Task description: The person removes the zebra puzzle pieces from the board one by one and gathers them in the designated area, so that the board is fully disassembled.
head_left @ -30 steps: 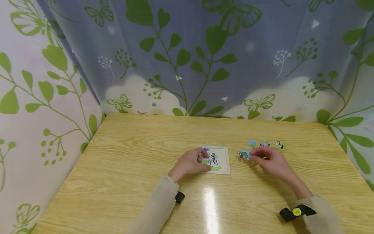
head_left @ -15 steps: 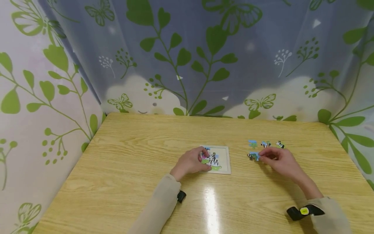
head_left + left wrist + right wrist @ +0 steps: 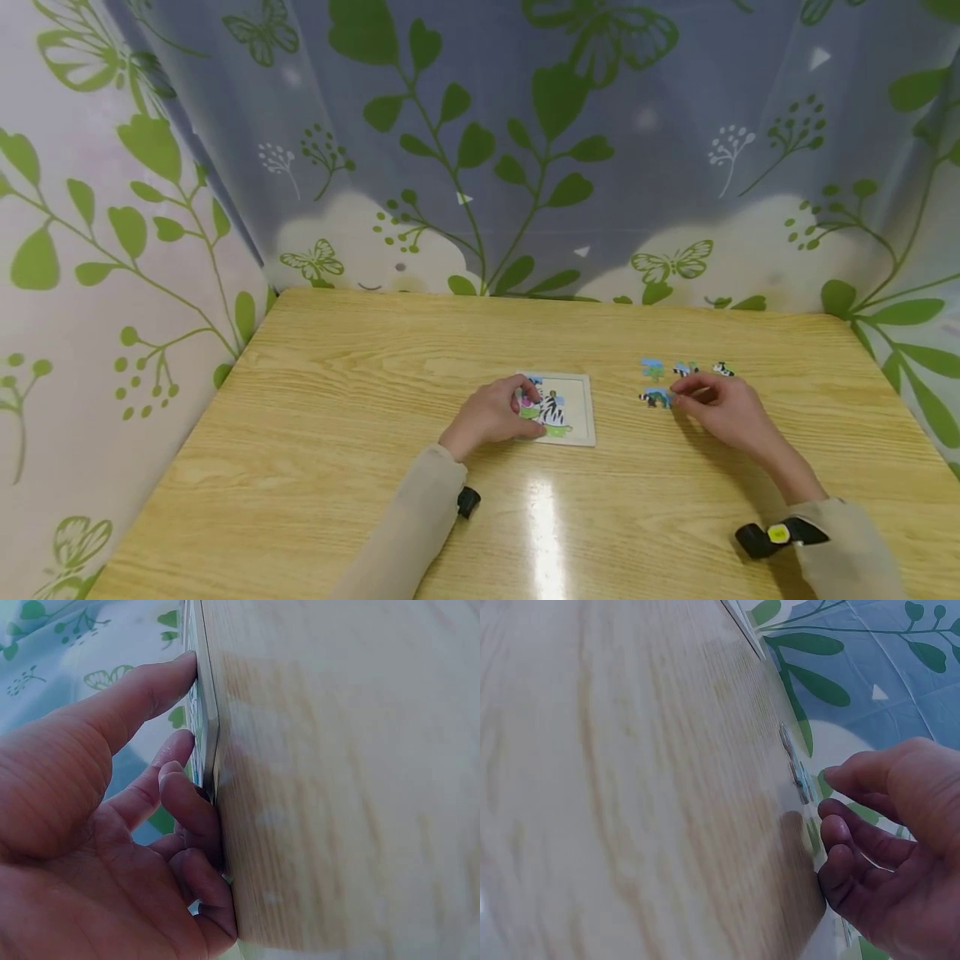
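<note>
My left hand (image 3: 491,417) holds the left side of a puzzle board (image 3: 581,408) with a partly assembled zebra picture. In the left wrist view, thumb and one finger touch its face while other fingers curl at its edge. A blue-and-green jigsaw piece (image 3: 655,398) lies on the table right of the board. Just beside it hovers my right hand (image 3: 723,412). In the right wrist view, thumb and forefinger stand apart with nothing between them, and a small gap separates them from a jigsaw piece (image 3: 799,769).
Three more pieces lie in a row behind: a blue-and-green one (image 3: 652,369), a striped one (image 3: 686,368) and a black-and-white animal one (image 3: 723,368). The wooden table (image 3: 360,358) ends at a leaf-patterned curtain (image 3: 480,167).
My right hand has carried the blue-and-green piece rightward, away from the board, set it below the row and let go. My left hand has stayed on the board.
</note>
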{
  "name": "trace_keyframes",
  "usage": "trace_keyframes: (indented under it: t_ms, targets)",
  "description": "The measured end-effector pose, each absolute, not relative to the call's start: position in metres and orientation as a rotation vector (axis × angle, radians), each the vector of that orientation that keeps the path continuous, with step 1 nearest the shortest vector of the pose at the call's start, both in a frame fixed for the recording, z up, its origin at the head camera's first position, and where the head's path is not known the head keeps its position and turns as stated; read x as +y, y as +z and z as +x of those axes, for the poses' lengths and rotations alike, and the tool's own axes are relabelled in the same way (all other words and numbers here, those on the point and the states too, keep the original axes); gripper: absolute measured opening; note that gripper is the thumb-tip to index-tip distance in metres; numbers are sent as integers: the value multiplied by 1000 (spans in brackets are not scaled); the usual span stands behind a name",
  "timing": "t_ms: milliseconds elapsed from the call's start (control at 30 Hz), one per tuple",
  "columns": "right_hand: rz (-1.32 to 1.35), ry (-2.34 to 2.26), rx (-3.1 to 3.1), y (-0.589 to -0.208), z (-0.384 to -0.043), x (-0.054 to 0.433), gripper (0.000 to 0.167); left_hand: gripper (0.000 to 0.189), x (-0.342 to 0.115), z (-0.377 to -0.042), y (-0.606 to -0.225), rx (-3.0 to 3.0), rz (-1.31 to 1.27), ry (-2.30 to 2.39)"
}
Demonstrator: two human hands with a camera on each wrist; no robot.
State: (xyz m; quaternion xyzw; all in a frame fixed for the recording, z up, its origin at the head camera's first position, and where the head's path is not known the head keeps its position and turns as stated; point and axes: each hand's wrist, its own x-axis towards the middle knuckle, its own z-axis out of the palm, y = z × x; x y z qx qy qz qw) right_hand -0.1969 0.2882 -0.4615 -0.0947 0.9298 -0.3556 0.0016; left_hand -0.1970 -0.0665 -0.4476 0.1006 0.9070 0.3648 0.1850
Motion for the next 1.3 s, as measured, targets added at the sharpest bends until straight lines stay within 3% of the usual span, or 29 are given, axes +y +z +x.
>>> trace_keyframes:
  t_ms: [767,1300]
  targets:
    - [-588,-1249,2843,-460,-200,228,14,35,-67,-197,-448,2559,323,1066]
    - [-626,-1269,2729,-461,-208,184,15,34,-67,-199,-446,2566,316,1050]
